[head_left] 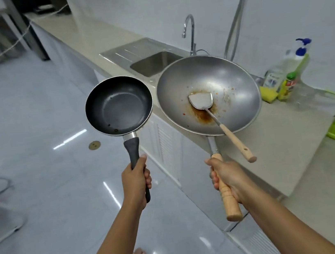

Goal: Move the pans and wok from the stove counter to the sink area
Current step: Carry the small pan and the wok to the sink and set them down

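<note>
White kitchen, pale table along the wall. Left hand (136,179) grips the black pan (119,105) by its handle; right hand (225,175) grips the wok (208,95), both held ahead of them, short of the sink (154,64) beyond. A loose spatula (218,117) could slide out if the wok tips. The sink's near edge is hidden behind the wok.

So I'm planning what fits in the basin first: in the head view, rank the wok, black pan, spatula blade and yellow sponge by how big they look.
1. wok
2. black pan
3. spatula blade and yellow sponge: they look alike, and the sponge sits farther back, partly hidden, so no ranking.
</note>
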Tool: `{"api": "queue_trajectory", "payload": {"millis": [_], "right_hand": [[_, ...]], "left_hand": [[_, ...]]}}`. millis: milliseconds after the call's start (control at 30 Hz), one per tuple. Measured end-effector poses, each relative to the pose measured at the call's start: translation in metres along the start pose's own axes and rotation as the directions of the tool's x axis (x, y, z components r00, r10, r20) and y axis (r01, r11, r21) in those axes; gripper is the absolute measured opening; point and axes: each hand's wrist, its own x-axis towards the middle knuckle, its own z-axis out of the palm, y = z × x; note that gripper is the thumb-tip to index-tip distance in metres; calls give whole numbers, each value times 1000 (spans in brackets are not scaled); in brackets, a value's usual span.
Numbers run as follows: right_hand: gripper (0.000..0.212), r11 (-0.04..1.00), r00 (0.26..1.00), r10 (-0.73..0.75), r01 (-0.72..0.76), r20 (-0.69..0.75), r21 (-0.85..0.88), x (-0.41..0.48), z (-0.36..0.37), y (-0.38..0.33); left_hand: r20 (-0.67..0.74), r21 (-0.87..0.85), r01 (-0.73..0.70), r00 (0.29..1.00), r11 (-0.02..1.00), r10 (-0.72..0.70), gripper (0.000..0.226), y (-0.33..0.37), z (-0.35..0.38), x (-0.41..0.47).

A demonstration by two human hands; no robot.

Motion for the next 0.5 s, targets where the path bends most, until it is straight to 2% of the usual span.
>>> {"api": "queue_trajectory", "payload": {"millis": [200,500], "right_hand": [[25,998,995,0,6,100,-63,24,110,-30],[24,996,981,17,0,193,-89,63,268,-62]], "left_hand": [[-117,-23,-15,993,1000,12,36,33,-75,65],[-204,10,-23,979,1000,25,35,87,-176,161]]}}
